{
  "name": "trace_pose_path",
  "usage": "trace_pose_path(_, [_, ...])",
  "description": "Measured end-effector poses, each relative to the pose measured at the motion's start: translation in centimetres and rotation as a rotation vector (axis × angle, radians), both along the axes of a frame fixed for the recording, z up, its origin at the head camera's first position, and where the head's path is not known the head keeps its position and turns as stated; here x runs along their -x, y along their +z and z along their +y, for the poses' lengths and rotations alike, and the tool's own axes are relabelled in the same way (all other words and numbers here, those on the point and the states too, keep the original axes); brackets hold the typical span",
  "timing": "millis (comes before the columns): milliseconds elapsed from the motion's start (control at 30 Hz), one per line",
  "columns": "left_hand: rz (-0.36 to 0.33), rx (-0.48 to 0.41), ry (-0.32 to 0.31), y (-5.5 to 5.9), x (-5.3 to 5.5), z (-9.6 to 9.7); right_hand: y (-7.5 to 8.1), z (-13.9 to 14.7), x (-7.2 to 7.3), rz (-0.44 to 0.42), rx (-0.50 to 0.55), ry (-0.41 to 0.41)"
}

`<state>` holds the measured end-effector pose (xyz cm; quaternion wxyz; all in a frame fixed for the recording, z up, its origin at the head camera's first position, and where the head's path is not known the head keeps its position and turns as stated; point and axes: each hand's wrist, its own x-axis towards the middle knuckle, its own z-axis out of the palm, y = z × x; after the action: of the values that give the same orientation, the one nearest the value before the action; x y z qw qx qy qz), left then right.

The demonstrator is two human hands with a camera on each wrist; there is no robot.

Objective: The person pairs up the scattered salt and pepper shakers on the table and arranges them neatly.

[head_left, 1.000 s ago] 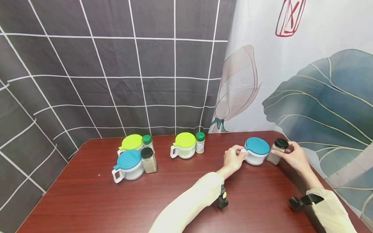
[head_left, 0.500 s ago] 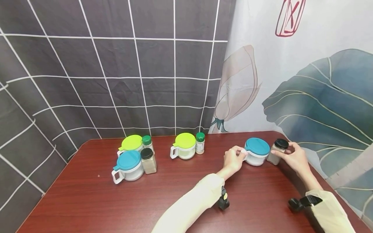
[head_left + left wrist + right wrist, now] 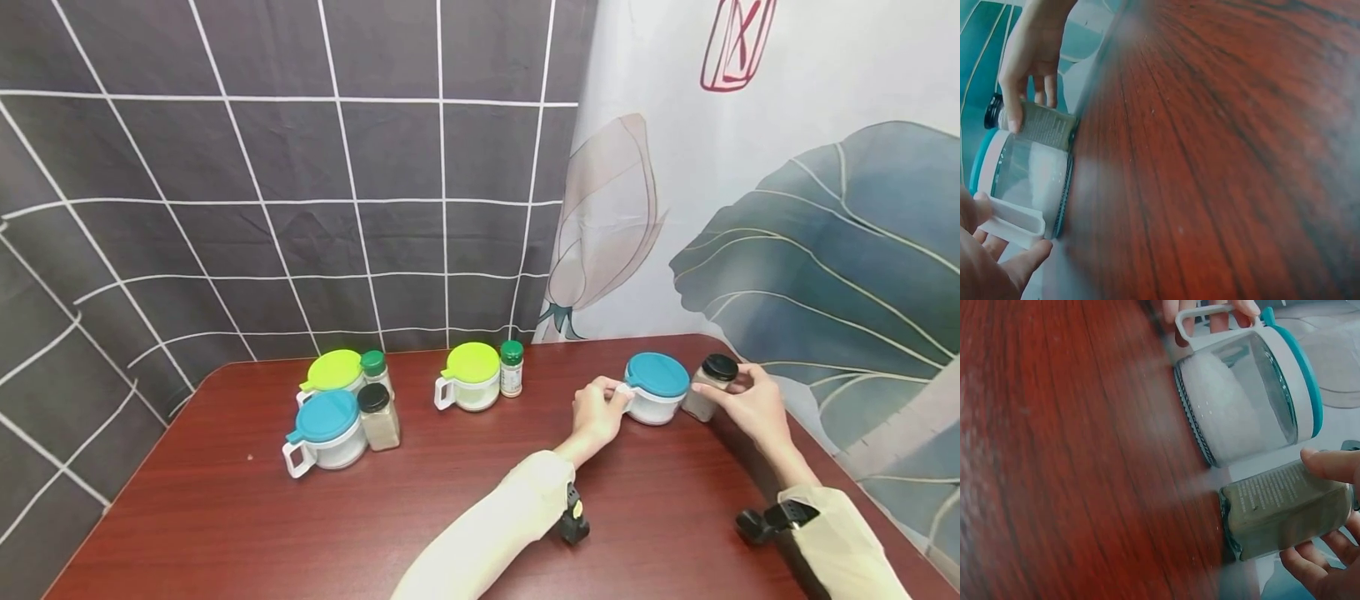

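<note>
At the right of the table in the head view stands a blue-lidded seasoning jar (image 3: 657, 392) with a white handle. My left hand (image 3: 597, 414) pinches that handle between thumb and fingers. White grains lie inside the clear jar (image 3: 1229, 406), as the right wrist view shows. Just right of it is a black-capped spice bottle (image 3: 703, 402), with my right hand (image 3: 757, 408) gripping its sides, thumb on one side and fingers on the other. A printed label and greyish powder show on the spice bottle (image 3: 1285, 506) in the right wrist view. Both containers stand upright on the table.
At left, a second blue-lidded jar (image 3: 330, 429) and black-capped bottle (image 3: 379, 421) stand before a green-lidded jar (image 3: 334, 371) and green-capped bottle (image 3: 377, 371). Another green-lidded jar (image 3: 472, 377) and green-capped bottle (image 3: 512, 371) stand mid-back. A curtain (image 3: 390, 233) hangs behind the table (image 3: 300, 533).
The head view has shifted slightly. Both hands keep their holds on the jar handle and the spice bottle, and no container has visibly moved on the table.
</note>
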<state>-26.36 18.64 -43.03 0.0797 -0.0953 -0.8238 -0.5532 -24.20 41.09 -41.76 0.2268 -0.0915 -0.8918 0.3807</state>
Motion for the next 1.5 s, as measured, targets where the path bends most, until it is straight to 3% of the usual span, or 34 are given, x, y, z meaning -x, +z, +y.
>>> trace_pose_path(167, [0.003,-0.008,0.012,0.1,-0.1,-0.2,0.0,-0.1,0.2,-0.02,0.004,-0.036])
trace_pose_path(533, [-0.06,-0.069,0.028,0.2,-0.5,-0.2,-0.2,-0.8,0.1,0.011,0.037,-0.096])
trace_pose_path(867, [-0.006,-0.08,0.046,0.3,-0.8,-0.4,0.3,-0.9,0.2,0.024,0.012,-0.058])
trace_pose_path(1500, [-0.004,-0.078,0.071,0.2,-1.1,-1.8,0.5,-1.6,0.2,0.031,-0.008,-0.033])
